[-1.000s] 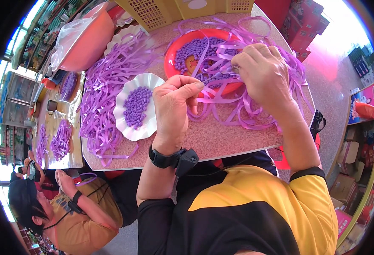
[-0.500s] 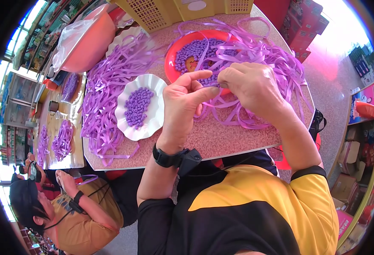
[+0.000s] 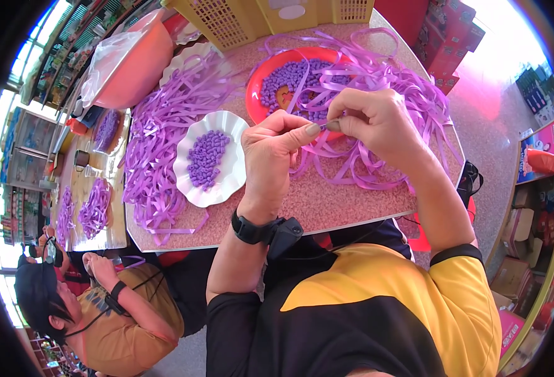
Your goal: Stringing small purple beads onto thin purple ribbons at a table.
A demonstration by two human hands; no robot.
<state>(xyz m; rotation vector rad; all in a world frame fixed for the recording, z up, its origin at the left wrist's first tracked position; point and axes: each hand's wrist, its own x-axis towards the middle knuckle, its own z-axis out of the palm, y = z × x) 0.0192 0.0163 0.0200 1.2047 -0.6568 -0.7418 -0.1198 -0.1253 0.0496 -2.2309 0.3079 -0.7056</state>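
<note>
My left hand (image 3: 271, 154) is closed in a pinch of thumb and forefinger. Its tips almost meet those of my right hand (image 3: 376, 122), which pinches too. Between them shows a small bit of purple ribbon (image 3: 325, 127); whether a bead is on it is too small to tell. Just beyond my hands lies a red plate (image 3: 254, 94) with many purple beads (image 3: 283, 78). Left of my left hand stands a white scalloped dish (image 3: 230, 179) holding more purple beads (image 3: 206, 157). Loose purple ribbons (image 3: 415, 94) lie around my right hand and over the red plate.
Another heap of purple ribbons (image 3: 154, 151) covers the table's left side. Behind are a pink basin (image 3: 135, 69) with a plastic bag and a yellow crate (image 3: 227, 25). At lower left, a person (image 3: 126, 314) sits by a second table holding ribbon bundles (image 3: 94, 207).
My left fingers have closed into a tighter pinch. The right hand has turned a little, so its thumb and forefinger now show. The dishes stay where they were.
</note>
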